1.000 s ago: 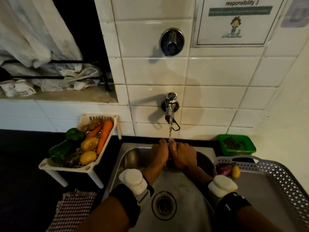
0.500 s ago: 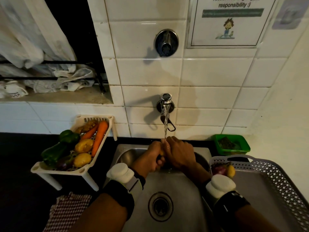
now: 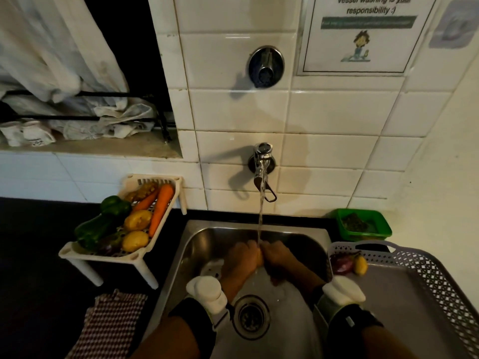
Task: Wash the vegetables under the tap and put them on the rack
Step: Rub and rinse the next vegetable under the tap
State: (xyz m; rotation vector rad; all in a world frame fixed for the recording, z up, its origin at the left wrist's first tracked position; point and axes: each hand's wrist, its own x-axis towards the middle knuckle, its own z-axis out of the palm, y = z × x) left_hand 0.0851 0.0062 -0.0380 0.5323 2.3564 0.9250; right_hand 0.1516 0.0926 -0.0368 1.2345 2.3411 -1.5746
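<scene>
Currently both hands meet under the tap (image 3: 262, 165), in the sink (image 3: 207, 239), with the stream of water (image 3: 260, 218) falling right at the seam between them. Left hand (image 3: 243, 259) and right hand (image 3: 277, 257) are cupped together, fingers curled round a small yellowish vegetable (image 3: 259, 256); only a sliver shows between the knuckles, so what it is cannot be told. Held there, likely, so the water runs over it while the palms rub it clean. Hands sit above the drain (image 3: 250, 317), which keeps the runoff inside the basin. White rack (image 3: 77, 252) stands on legs to the left of the sink, on the dark counter, holding green peppers (image 3: 103, 224), two potatoes (image 3: 136, 230) and carrots (image 3: 160, 208); its slotted floor would let them drip. Grey basket (image 3: 427, 270) to the right holds a purple onion (image 3: 342, 264) and a small yellow piece (image 3: 360, 265), probably unwashed stock kept within reach. Green tub (image 3: 383, 226) near the wall. Checked cloth (image 3: 111, 322) lies left of the sink. Judged stage: mid-wash, two items waiting.
</scene>
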